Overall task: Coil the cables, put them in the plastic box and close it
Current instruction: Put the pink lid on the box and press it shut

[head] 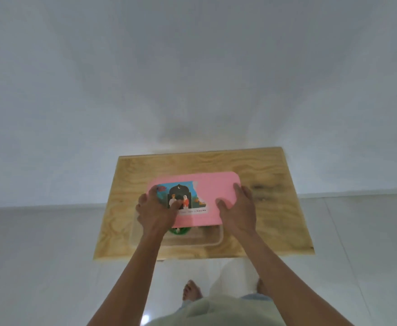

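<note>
A pink lid [212,191] with a colourful picture label lies over the far part of a clear plastic box [212,242] on the wooden table. The box's near part stays uncovered, and a green coiled cable [180,231] shows there under the lid's near edge. My left hand [156,209] holds the lid's left side, thumb on the label and fingers over the edge. My right hand [238,205] holds the lid's right side, thumb on top and fingers along the right edge.
The small plywood table [275,222] stands against a white wall on a white tiled floor. My bare feet [191,290] are below the table's near edge.
</note>
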`<action>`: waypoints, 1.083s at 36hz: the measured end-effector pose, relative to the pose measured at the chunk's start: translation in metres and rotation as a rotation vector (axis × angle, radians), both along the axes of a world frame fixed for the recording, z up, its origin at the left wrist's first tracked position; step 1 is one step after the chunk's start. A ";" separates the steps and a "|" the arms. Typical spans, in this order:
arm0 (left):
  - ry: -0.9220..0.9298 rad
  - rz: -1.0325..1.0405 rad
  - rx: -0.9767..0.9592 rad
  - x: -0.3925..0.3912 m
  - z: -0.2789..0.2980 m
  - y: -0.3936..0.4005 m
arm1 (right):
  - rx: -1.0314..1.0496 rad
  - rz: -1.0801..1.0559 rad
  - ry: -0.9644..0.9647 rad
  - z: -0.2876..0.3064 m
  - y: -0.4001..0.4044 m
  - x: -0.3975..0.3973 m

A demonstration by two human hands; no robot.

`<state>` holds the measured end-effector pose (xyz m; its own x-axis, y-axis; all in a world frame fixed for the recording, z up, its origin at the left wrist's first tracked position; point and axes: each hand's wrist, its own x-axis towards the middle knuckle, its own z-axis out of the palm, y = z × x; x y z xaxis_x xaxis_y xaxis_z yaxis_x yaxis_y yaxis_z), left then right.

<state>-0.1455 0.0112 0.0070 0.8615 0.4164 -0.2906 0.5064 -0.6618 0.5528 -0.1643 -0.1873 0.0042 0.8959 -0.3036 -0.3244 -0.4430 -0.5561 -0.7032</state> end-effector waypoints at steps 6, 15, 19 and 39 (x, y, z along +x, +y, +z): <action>0.078 -0.002 -0.001 -0.018 -0.022 0.054 | -0.028 0.022 0.061 -0.014 0.057 -0.018; 0.143 -0.110 0.019 -0.030 -0.043 0.064 | -0.082 -0.001 0.115 -0.030 0.074 -0.038; 0.132 -0.111 0.019 -0.032 -0.051 0.064 | -0.069 0.029 0.123 -0.039 0.073 -0.042; 0.036 -0.380 0.208 -0.051 -0.091 0.081 | -0.317 0.137 0.065 -0.078 0.086 -0.053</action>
